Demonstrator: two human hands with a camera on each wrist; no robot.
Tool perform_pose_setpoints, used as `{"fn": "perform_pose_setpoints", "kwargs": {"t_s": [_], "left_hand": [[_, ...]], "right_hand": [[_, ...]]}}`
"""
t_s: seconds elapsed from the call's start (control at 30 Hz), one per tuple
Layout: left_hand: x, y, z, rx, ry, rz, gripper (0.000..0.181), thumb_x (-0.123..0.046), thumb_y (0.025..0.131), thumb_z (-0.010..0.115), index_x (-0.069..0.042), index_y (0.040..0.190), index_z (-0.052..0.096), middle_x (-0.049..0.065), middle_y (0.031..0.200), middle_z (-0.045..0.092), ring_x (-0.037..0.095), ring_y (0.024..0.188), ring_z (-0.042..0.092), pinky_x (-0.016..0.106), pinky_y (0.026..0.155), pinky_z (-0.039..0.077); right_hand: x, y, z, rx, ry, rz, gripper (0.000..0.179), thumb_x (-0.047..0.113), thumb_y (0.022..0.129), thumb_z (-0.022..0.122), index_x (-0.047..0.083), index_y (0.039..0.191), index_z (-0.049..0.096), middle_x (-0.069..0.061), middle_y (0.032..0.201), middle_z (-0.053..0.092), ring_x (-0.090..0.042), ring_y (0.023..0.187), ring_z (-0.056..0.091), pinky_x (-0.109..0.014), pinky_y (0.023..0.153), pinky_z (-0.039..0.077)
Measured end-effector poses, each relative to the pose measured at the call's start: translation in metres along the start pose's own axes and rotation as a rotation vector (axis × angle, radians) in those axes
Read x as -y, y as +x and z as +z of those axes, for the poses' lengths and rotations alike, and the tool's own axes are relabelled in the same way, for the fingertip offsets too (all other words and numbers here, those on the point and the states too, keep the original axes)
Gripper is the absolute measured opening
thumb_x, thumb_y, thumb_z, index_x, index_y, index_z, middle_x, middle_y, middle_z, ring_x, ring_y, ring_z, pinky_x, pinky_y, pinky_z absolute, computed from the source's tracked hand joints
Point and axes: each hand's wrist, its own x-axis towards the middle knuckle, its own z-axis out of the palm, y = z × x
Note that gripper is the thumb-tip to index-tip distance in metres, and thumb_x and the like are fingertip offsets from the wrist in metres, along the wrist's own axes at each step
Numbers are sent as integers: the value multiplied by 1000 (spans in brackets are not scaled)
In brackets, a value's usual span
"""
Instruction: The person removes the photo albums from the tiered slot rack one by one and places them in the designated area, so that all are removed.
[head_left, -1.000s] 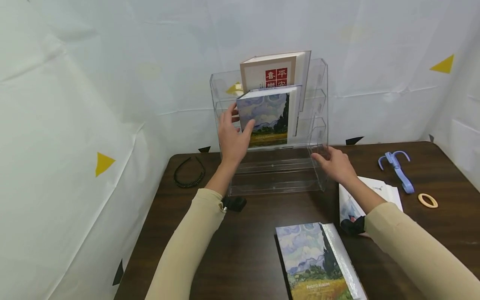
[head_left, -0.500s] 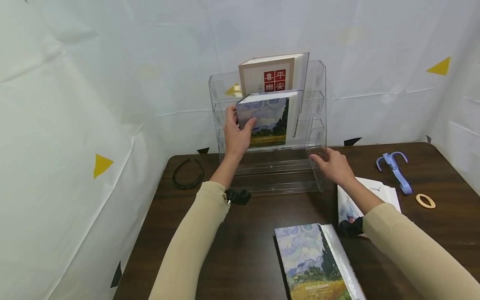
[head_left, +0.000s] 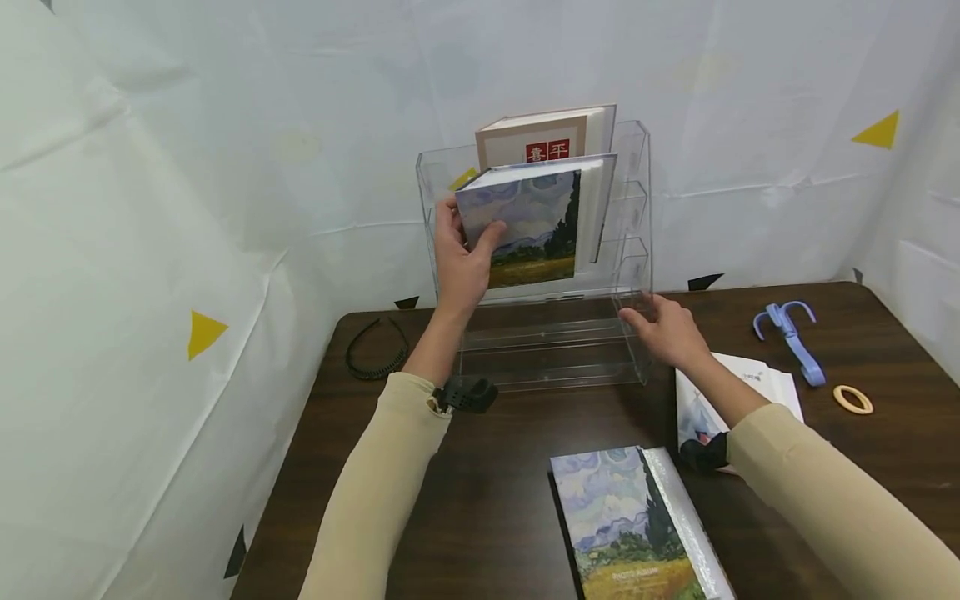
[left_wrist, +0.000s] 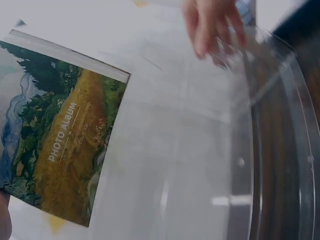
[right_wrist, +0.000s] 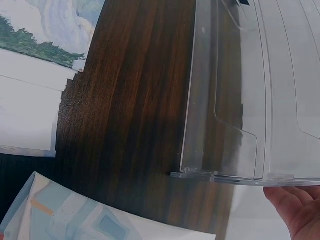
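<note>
My left hand (head_left: 467,262) grips a photo album (head_left: 525,225) by its left edge, thumb on the painted front cover and fingers behind. The album leans in front of a clear acrylic rack (head_left: 547,333); in the left wrist view its lower edge shows apart from the lower tiers. A cream book (head_left: 536,142) with red character squares stands in the rack behind the album and is partly hidden by it. My right hand (head_left: 671,333) holds the rack's right side panel, seen edge-on in the right wrist view, where the thumb (right_wrist: 280,197) touches it.
A second album (head_left: 630,525) with the same painting lies at the table's front. A white booklet (head_left: 757,387) lies partly beneath my right forearm. Farther right are a blue folding hanger (head_left: 793,342) and a wooden ring (head_left: 853,400). A black headband (head_left: 378,367) lies left of the rack.
My left hand has closed from spread fingers onto the album's left edge. The album has moved up, leftward and tilted, covering more of the cream book. My right hand stays at the rack.
</note>
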Motion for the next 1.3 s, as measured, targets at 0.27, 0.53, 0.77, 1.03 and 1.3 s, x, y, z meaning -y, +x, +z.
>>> {"fn": "perform_pose_setpoints", "kwargs": {"t_s": [0.27,0.53,0.77,1.03,1.3], "left_hand": [[-47,-59,-29,17,-97,57,40,3,94,60,2,128,39,12,117,54,25,98,58,33,77,50],[-59,-163,-68,-51,95,-365,41,-1,95,63,-1,129,41,14,117,54,26,98,56,31,76,49],[-36,-223,-92,-100,214,-797,39,-4,97,61,-1,130,40,17,123,57,23,97,56,36,82,45],[-11,-239,-97,-50,267,-927,42,-11,93,67,5,123,43,19,104,60,22,78,61,35,68,51],[6,-242,-104,48,661,-816,42,-25,83,80,1,112,63,10,93,66,21,76,60,39,67,49]], "right_hand": [[-3,0,-1,-3,0,-1,73,41,103,49,-16,144,32,-40,128,51,-52,115,53,-61,92,44],[-3,1,0,-11,5,7,73,42,103,49,-16,144,32,-39,131,50,-52,116,53,-61,92,44],[-6,0,-2,-14,-4,13,73,42,103,48,-15,144,32,-40,130,50,-52,116,52,-62,93,43],[-9,3,-1,-26,-10,13,73,42,103,48,-16,144,32,-40,129,50,-52,116,52,-62,93,43],[-10,4,2,-28,-11,19,73,41,103,49,-16,144,32,-40,128,50,-52,115,53,-62,92,43]]}}
